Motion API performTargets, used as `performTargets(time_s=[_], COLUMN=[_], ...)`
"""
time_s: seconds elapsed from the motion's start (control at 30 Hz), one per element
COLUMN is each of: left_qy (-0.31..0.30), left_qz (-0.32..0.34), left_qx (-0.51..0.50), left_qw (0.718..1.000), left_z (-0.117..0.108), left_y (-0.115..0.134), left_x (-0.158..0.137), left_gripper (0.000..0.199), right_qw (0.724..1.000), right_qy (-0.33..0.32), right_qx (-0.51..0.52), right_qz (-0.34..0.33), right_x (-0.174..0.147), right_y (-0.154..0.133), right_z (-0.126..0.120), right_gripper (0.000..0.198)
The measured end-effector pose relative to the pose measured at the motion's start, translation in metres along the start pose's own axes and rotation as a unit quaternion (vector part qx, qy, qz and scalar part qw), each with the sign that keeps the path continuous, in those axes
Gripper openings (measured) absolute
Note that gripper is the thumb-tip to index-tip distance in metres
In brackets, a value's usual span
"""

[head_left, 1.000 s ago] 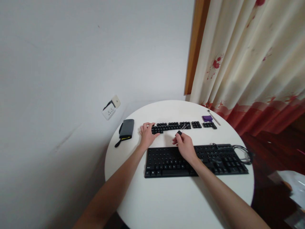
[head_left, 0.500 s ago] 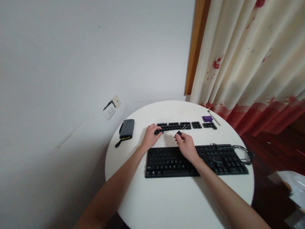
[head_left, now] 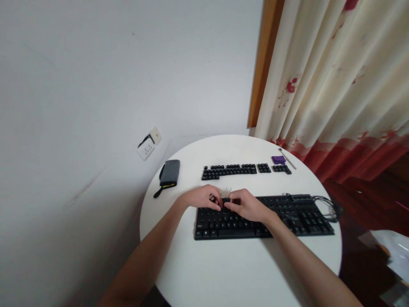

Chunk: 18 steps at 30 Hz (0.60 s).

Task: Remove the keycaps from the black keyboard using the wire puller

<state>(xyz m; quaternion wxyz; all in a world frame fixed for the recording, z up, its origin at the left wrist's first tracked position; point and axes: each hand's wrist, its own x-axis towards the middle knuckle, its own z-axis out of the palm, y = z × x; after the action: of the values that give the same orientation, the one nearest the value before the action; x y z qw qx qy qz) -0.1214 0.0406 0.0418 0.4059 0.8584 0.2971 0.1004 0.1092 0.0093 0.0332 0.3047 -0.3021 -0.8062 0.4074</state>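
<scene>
Both hands have come together above the upper left part of a black keyboard [head_left: 238, 231]. My right hand [head_left: 245, 204] is closed on a wire keycap puller [head_left: 228, 191]; its thin wire ends stick up and its black handle is mostly hidden by fingers. My left hand [head_left: 206, 197] is right beside it, thumb and fingertips pinched together; what they hold, if anything, is too small to make out. Farther back, loose black keycaps [head_left: 238, 169] lie in rows, in several groups, on the white round table [head_left: 204, 268].
At the table's left stands a grey pouch [head_left: 171, 172] with a strap. Back right are a folded purple cloth [head_left: 278, 160] and a thin brush [head_left: 288, 159]. The coiled cable [head_left: 330, 208] lies at the keyboard's right end. Wall on the left, curtain [head_left: 319, 85] behind right.
My left hand has left the loose keycaps and moved toward me and right, over the keyboard. My right hand has shifted slightly left and nearer with the puller, close to the left.
</scene>
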Motion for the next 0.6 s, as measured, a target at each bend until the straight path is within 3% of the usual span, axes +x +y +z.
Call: performTargets(time_s=[0.23, 0.53, 0.6], left_qy=[-0.044, -0.041, -0.046], left_qz=[0.001, -0.005, -0.002], left_qx=[-0.009, 0.029, 0.041], left_qw=[0.999, 0.999, 0.998], left_z=[0.005, 0.009, 0.012], left_y=[0.003, 0.004, 0.006], left_x=[0.001, 0.002, 0.004], left_gripper=[0.031, 0.027, 0.027], right_qw=[1.0, 0.997, 0.997], right_qy=[0.002, -0.083, -0.073], right_qx=[-0.003, 0.003, 0.008], right_qz=[0.005, -0.003, 0.004], right_x=[0.0, -0.004, -0.005], right_y=[0.0, -0.002, -0.002], right_z=[-0.001, 0.0, 0.001], right_gripper=[0.031, 0.027, 0.022])
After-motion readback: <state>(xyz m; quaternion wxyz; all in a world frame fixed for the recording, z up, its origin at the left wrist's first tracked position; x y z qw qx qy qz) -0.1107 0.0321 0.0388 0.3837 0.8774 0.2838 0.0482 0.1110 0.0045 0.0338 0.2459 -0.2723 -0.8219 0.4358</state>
